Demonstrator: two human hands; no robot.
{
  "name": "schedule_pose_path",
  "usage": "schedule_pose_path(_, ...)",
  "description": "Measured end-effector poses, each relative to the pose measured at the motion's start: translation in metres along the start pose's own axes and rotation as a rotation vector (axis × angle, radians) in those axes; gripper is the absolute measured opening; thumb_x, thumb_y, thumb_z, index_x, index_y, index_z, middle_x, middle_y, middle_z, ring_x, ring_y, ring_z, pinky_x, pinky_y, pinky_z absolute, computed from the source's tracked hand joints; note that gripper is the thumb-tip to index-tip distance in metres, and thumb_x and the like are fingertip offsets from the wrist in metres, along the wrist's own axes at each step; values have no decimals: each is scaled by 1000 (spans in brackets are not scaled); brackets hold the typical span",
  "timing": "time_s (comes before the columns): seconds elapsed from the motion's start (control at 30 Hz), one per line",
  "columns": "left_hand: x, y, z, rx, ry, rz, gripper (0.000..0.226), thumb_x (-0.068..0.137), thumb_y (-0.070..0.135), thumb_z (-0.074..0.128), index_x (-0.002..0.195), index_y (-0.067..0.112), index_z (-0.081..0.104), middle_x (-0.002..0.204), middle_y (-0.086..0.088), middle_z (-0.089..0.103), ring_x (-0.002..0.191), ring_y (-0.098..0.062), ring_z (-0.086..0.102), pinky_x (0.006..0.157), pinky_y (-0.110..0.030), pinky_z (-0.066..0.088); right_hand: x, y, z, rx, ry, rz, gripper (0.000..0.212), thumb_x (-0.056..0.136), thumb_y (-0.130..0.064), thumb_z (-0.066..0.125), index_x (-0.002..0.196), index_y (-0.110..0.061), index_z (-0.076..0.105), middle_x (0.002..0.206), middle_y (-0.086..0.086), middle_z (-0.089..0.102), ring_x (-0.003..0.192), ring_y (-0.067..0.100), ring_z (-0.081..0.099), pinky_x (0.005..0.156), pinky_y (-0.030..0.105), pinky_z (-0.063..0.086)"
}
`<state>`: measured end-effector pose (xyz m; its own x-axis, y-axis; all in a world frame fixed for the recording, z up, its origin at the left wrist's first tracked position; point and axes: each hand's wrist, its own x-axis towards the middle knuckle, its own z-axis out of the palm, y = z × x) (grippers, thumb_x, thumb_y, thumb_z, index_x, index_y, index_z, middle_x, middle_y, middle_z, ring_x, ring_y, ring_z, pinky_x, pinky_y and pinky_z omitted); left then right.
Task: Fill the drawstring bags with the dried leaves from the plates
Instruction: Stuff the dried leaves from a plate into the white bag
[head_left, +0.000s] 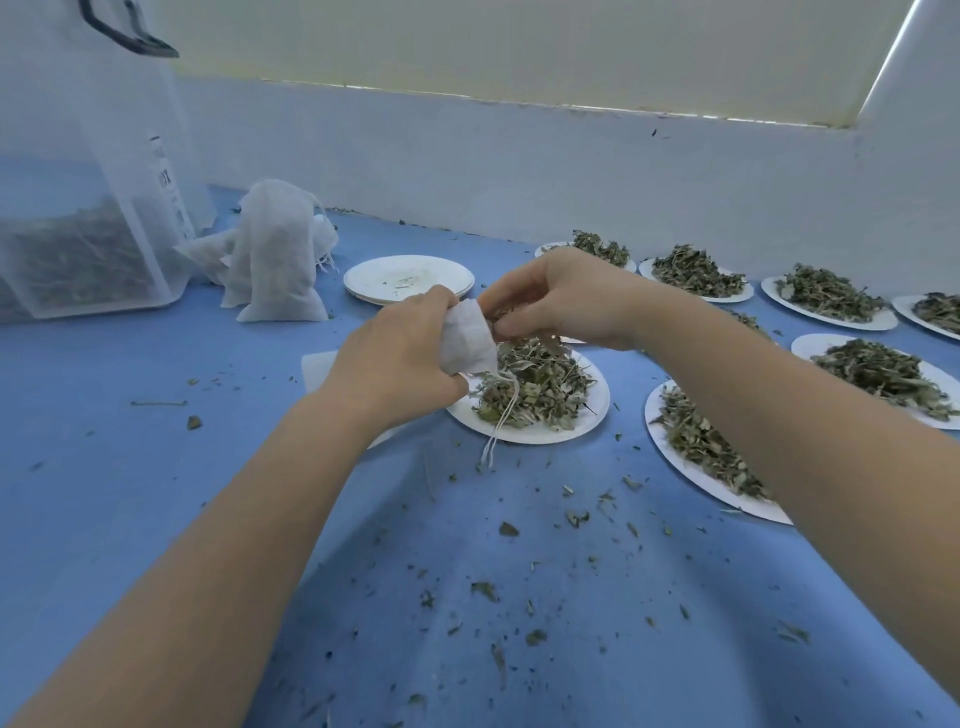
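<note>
1. Far left there's a clear plastic bin (78, 218) with a dark handle and dried leaves inside. It has a label strip down its corner, but the print's too blurry to read.
2. Just right of it, a bunch of white cloth bags (275, 254) are piled on the blue table (156, 467), some standing up.
3. Next over is a stack of bare paper plates (409, 278) with only crumbs on top.
4. Middle: left hand (400, 358) is curled round a small white drawstring bag (467, 340), holding it over the near plate (582, 421) of dried leaves (535, 384). Its strings (498, 421) dangle down across the pile.
5. Right hand (561, 299) is at the bag's mouth, fingers pinched on a bit of leaf.
6. Right side: more loaded plates (831, 299) in rows, well apart from the bin, partly hidden behind the right forearm.
7. Leaf crumbs (509, 530) are scattered all over the table up front.
</note>
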<state>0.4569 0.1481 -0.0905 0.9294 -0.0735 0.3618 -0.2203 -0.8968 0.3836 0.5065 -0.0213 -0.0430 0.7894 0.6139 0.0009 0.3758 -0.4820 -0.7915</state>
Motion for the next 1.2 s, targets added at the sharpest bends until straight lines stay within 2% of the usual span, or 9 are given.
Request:
schedule_pose_path(0.13,0,3,3,-16,15,-5,42,70,21,65,109,16,48,90,6,49,83,-18,44,69,-33,41,8,5,5,26,153,-20,13,75,-1,75,81,-12,72,76,7,73,70,13,70,77,37,58)
schedule_pose_path(0.3,-1,11,7,-106,71,-7,37,75,23,65,109,15,53,95,-2,58,88,-24,52,73,-37,44,11,6,22,18,321,-25,23,74,3,68,84,-16,61,60,-8,67,50,1,57,53,11,44)
schedule_pose_path(0.4,0,13,9,-109,61,25,35,79,25,65,110,15,53,97,-3,59,90,-23,53,74,-38,45,10,6,32,-133,362,-25,29,77,3,59,83,-24,54,65,-9,67,52,-1,51,53,14,42)
schedule_pose_path(0.63,-1,6,8,-135,39,-35,46,77,32,68,114,17,45,92,6,54,87,-18,51,72,-36,47,-1,-3,12,66,23,-50,44,83,-6,68,120,-22,50,92,-2,74,74,14,64,66,27,48)
schedule_pose_path(0.7,0,6,8,-158,52,-38,43,76,29,68,109,16,44,87,6,53,84,-19,50,65,-33,43,0,-3,12,82,86,-54,45,79,-4,71,116,-21,52,90,1,74,70,16,64,67,31,51)
schedule_pose_path(0.83,2,12,10,-189,92,11,48,78,27,68,119,18,44,88,7,52,83,-16,48,60,-27,31,8,-7,24,-37,331,-35,40,75,1,66,109,-17,57,70,-8,67,50,-3,54,47,10,41)
schedule_pose_path(0.93,1,10,11,-162,99,48,47,79,27,67,120,18,45,96,6,56,90,-20,55,71,-35,44,9,-13,28,-143,202,2,50,80,6,52,122,-21,55,62,-13,64,55,-6,53,49,6,40)
schedule_pose_path(1.07,2,3,9,-179,90,23,64,73,27,72,128,20,41,107,10,51,94,-14,51,76,-32,44,6,-12,17,-107,27,25,73,85,1,60,146,-20,27,98,-3,72,103,10,62,90,23,47)
schedule_pose_path(1.2,2,-3,4,-60,32,-73,59,69,20,68,121,19,41,100,2,56,90,-24,54,69,-34,45,3,-11,9,-37,37,9,69,83,2,63,142,-20,36,94,-7,73,85,9,66,74,17,52)
